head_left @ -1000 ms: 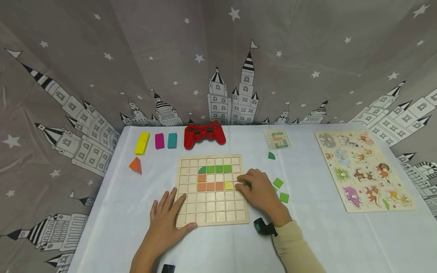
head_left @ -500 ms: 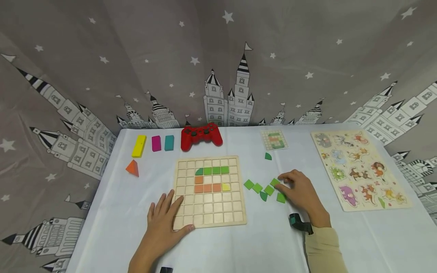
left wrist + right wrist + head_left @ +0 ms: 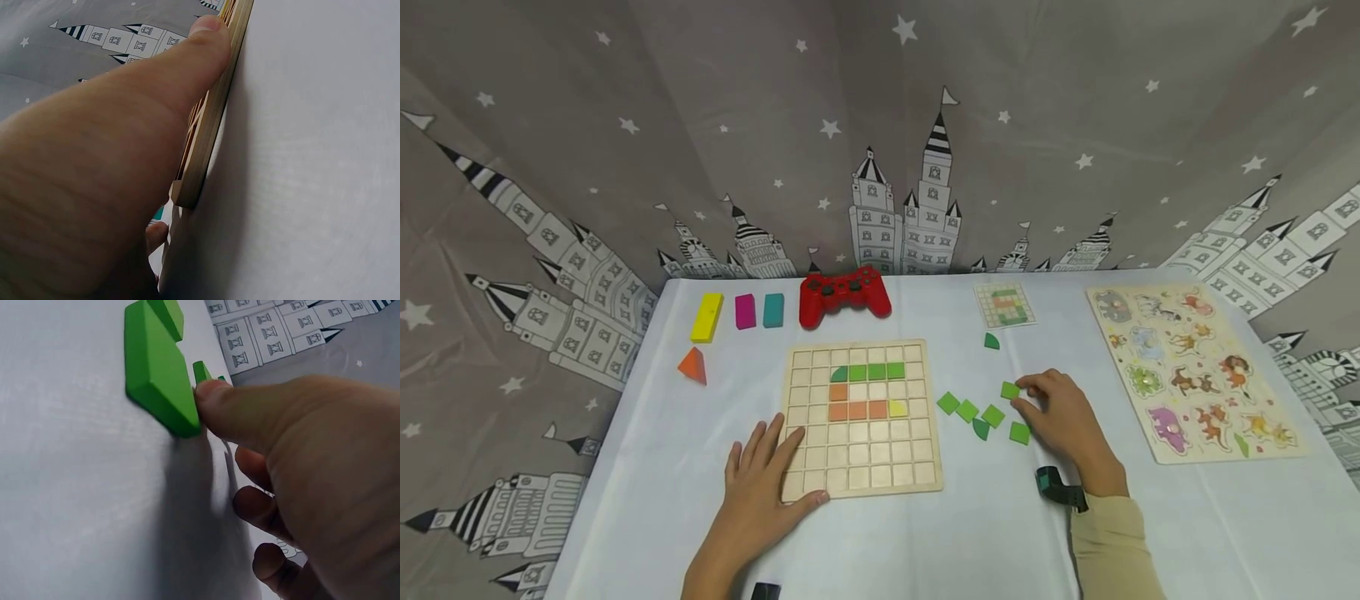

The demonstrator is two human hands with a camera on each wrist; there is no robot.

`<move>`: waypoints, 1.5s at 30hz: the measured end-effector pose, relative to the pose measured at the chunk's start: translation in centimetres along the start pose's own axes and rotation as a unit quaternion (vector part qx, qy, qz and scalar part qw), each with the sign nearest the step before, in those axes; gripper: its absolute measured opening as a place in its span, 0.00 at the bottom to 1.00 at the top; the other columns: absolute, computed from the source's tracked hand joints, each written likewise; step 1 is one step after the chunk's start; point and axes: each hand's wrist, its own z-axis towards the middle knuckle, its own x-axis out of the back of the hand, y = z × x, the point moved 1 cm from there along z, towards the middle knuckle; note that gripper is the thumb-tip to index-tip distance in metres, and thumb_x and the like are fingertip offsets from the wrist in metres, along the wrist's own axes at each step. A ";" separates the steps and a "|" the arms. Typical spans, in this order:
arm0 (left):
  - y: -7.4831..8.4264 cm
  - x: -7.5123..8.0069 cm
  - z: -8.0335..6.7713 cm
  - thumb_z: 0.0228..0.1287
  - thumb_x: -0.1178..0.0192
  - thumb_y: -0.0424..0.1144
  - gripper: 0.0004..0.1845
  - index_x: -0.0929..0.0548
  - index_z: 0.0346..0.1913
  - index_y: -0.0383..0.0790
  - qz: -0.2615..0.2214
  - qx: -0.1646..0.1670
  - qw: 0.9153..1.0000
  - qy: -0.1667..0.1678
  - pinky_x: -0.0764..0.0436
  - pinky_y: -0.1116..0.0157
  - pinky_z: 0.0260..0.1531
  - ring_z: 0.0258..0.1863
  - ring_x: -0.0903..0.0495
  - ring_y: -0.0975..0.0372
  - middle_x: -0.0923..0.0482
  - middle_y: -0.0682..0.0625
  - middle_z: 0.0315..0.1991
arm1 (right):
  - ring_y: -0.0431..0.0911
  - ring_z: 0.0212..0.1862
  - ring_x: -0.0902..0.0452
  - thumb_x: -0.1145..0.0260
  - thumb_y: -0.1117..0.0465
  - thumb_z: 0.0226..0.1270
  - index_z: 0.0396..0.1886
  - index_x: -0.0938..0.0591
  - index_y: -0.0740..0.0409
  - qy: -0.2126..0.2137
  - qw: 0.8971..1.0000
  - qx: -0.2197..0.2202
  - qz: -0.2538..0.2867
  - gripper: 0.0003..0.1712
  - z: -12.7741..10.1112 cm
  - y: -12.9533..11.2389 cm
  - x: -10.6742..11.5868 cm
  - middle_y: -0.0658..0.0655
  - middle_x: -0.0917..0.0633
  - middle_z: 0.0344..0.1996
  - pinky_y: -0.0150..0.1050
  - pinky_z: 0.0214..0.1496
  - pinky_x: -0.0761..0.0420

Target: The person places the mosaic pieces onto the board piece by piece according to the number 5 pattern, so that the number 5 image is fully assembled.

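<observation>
A wooden grid board (image 3: 861, 479) lies on the white table with green, orange and yellow tiles in some cells. My left hand (image 3: 763, 492) rests at the board's lower left corner, fingers spread on its left edge and thumb along the front edge. In the left wrist view, the thumb (image 3: 209, 37) lies against the board's side (image 3: 209, 137). Right of the board, my right hand (image 3: 1063, 421) pinches a green square tile (image 3: 1011, 390) between thumb and index finger. Several loose green squares (image 3: 993, 416) and a green quarter-round tile (image 3: 981, 429) lie close by.
A pattern card (image 3: 1004, 305) and another quarter-round tile (image 3: 992, 341) lie behind the loose tiles. At far right is an animal puzzle board (image 3: 1198, 375). A red game controller (image 3: 845, 297), yellow block (image 3: 707, 317), magenta block (image 3: 745, 312), teal block (image 3: 773, 310) and orange triangular block (image 3: 693, 365) stand at back left.
My right hand has moved right from the board's edge to the loose green tiles. One square has shifted slightly away from the others at its fingertips. The left hand has stayed in place.
</observation>
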 end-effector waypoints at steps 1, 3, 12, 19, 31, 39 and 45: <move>0.0 0.0 0.0 0.51 0.33 0.73 0.54 0.34 0.77 0.49 0.001 0.000 1.000 -0.001 0.59 0.33 0.74 0.81 0.56 0.41 0.50 0.40 0.82 | 0.50 0.42 0.28 0.28 0.56 0.67 0.52 0.14 0.61 -0.002 1.000 0.000 -0.001 0.18 0.0 0.1 -0.1 0.55 0.18 0.37 0.49 0.49 0.26; -0.1 -0.1 0.1 0.51 0.33 0.74 0.54 0.34 0.77 0.49 0.002 0.001 1.000 -0.003 0.59 0.33 0.74 0.81 0.57 0.41 0.50 0.40 0.82 | 0.50 0.41 0.29 0.28 0.56 0.67 0.53 0.15 0.61 -0.002 1.000 0.000 -0.003 0.18 0.1 0.1 -0.1 0.55 0.19 0.37 0.48 0.48 0.27; 0.0 0.1 0.1 0.50 0.32 0.73 0.54 0.34 0.77 0.49 -0.002 0.001 1.000 -0.002 0.59 0.33 0.74 0.81 0.57 0.41 0.50 0.40 0.82 | 0.50 0.41 0.30 0.29 0.56 0.68 0.52 0.16 0.62 -0.004 1.000 -0.007 -0.007 0.18 0.3 -0.4 -0.3 0.55 0.21 0.36 0.47 0.47 0.28; 0.0 0.1 0.0 0.50 0.32 0.73 0.54 0.34 0.77 0.49 -0.001 -0.003 1.000 -0.001 0.59 0.33 0.74 0.81 0.56 0.41 0.50 0.40 0.82 | 0.48 0.42 0.27 0.28 0.55 0.67 0.52 0.15 0.60 -0.013 1.000 0.022 0.004 0.18 0.3 -2.6 -0.6 0.54 0.19 0.38 0.47 0.48 0.24; 0.1 0.1 -0.1 0.50 0.32 0.72 0.54 0.33 0.77 0.48 0.000 -0.001 1.000 0.000 0.58 0.33 0.74 0.81 0.55 0.41 0.49 0.40 0.82 | 0.38 0.36 0.33 0.24 0.53 0.62 0.45 0.13 0.52 -0.035 0.982 0.185 0.015 0.14 -1.0 -10.6 -4.3 0.45 0.23 0.31 0.37 0.42 0.26; 0.3 0.3 -0.2 0.50 0.31 0.71 0.54 0.33 0.77 0.48 -0.005 -0.001 1.000 -0.002 0.58 0.33 0.74 0.81 0.56 0.41 0.49 0.39 0.82 | 0.38 0.35 0.36 0.26 0.51 0.64 0.46 0.12 0.51 -0.047 0.981 0.189 -0.016 0.14 -1.5 -12.6 -6.2 0.44 0.24 0.30 0.33 0.39 0.31; 0.2 0.2 -0.2 0.50 0.31 0.71 0.54 0.34 0.77 0.48 -0.002 -0.002 1.000 -0.002 0.58 0.32 0.74 0.81 0.56 0.41 0.49 0.40 0.82 | 0.38 0.34 0.36 0.25 0.52 0.63 0.46 0.12 0.51 -0.031 0.981 0.189 -0.025 0.14 -1.6 -12.9 -6.5 0.43 0.26 0.28 0.33 0.38 0.31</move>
